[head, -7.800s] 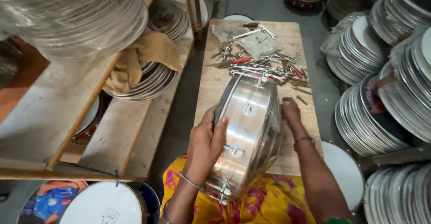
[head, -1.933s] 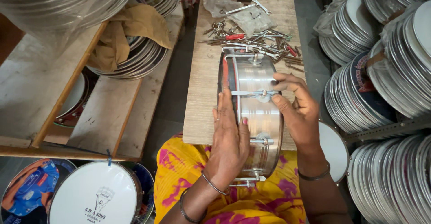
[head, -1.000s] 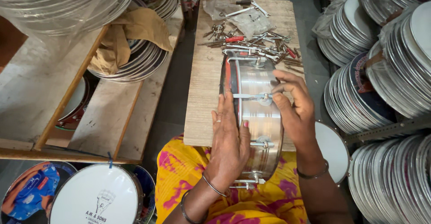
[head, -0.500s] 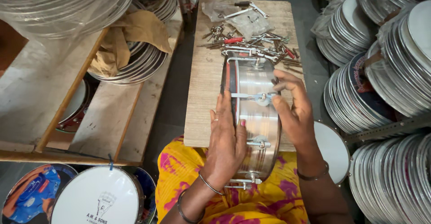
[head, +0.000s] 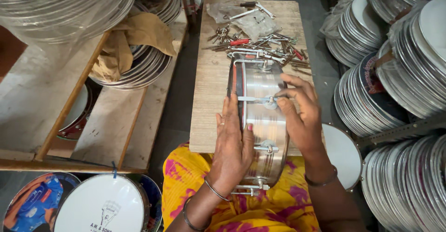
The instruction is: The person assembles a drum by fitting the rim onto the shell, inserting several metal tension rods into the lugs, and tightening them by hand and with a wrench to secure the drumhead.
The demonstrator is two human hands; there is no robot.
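Observation:
A shiny steel drum shell with tension rods and lugs stands on its edge on a wooden board. My left hand presses flat against its left rim and holds it upright. On the shell's right side, my right hand pinches a small metal lug fitting on a horizontal tension rod with thumb and forefinger. A pile of screws, rods and tools lies on the board just beyond the drum.
Stacks of drum heads and hoops fill the right side. More hoops and a tan cloth sit on a wooden rack at left. White-skinned drums stand at the lower left. A clear plastic bag and a spanner lie far on the board.
The drum shell was rolled a little toward me on the board. My right hand shifted along the shell to the lug on the tension rod; my left hand stayed on the rim.

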